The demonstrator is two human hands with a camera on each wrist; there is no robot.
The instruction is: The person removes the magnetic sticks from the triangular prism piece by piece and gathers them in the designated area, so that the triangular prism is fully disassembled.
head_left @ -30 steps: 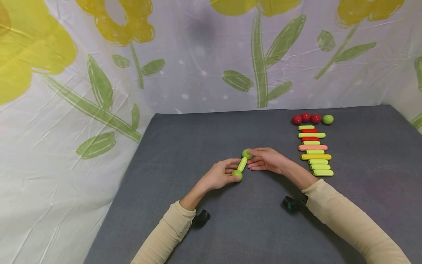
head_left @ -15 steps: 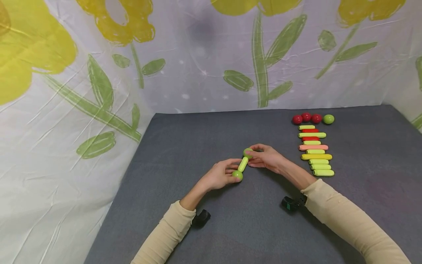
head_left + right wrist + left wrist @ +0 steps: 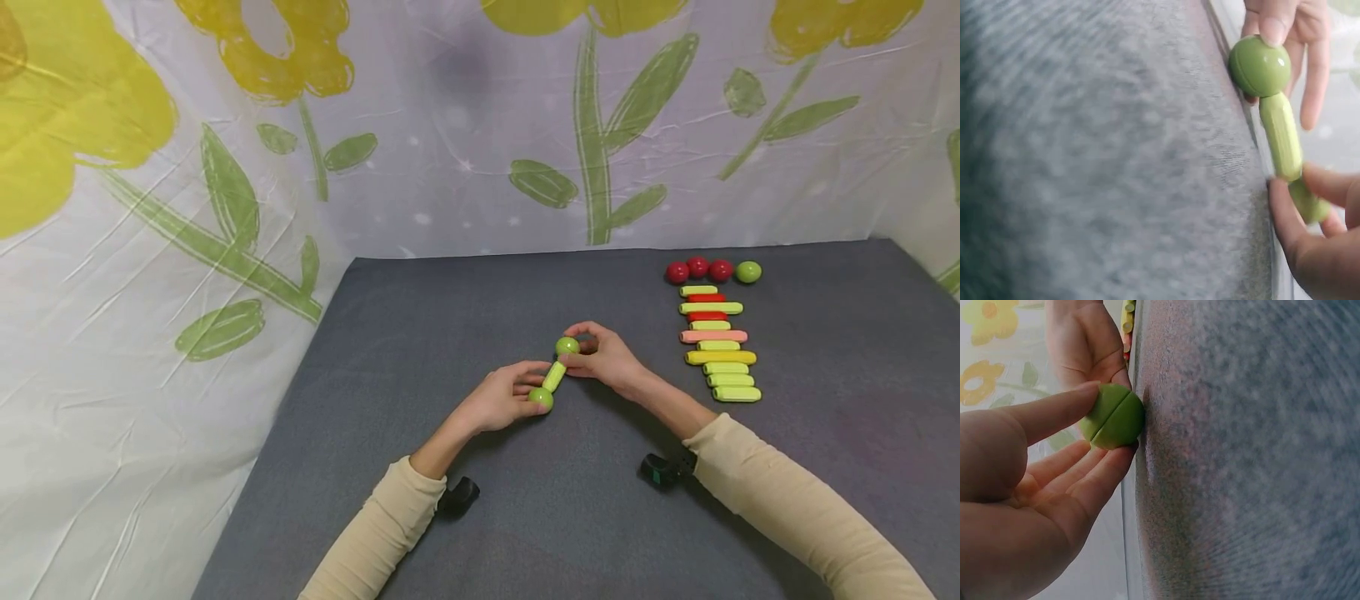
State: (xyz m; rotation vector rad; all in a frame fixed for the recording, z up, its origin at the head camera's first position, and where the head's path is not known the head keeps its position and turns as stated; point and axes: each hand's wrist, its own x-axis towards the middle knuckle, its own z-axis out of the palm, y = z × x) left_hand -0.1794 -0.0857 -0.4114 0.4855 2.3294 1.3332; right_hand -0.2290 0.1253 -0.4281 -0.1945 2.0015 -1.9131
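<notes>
Row of coloured sticks [image 3: 718, 345] and four balls [image 3: 711, 270] on grey table [image 3: 450, 317]

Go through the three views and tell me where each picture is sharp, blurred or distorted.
Head view: evenly lit and sharp, the grey mat edge slightly bowed by the lens. Left wrist view: the green ball and left hand fairly crisp, the mat smeared toward the right. Right wrist view: another green ball and the light green rod in focus with a small glare spot, the mat strongly blurred at the left.
</notes>
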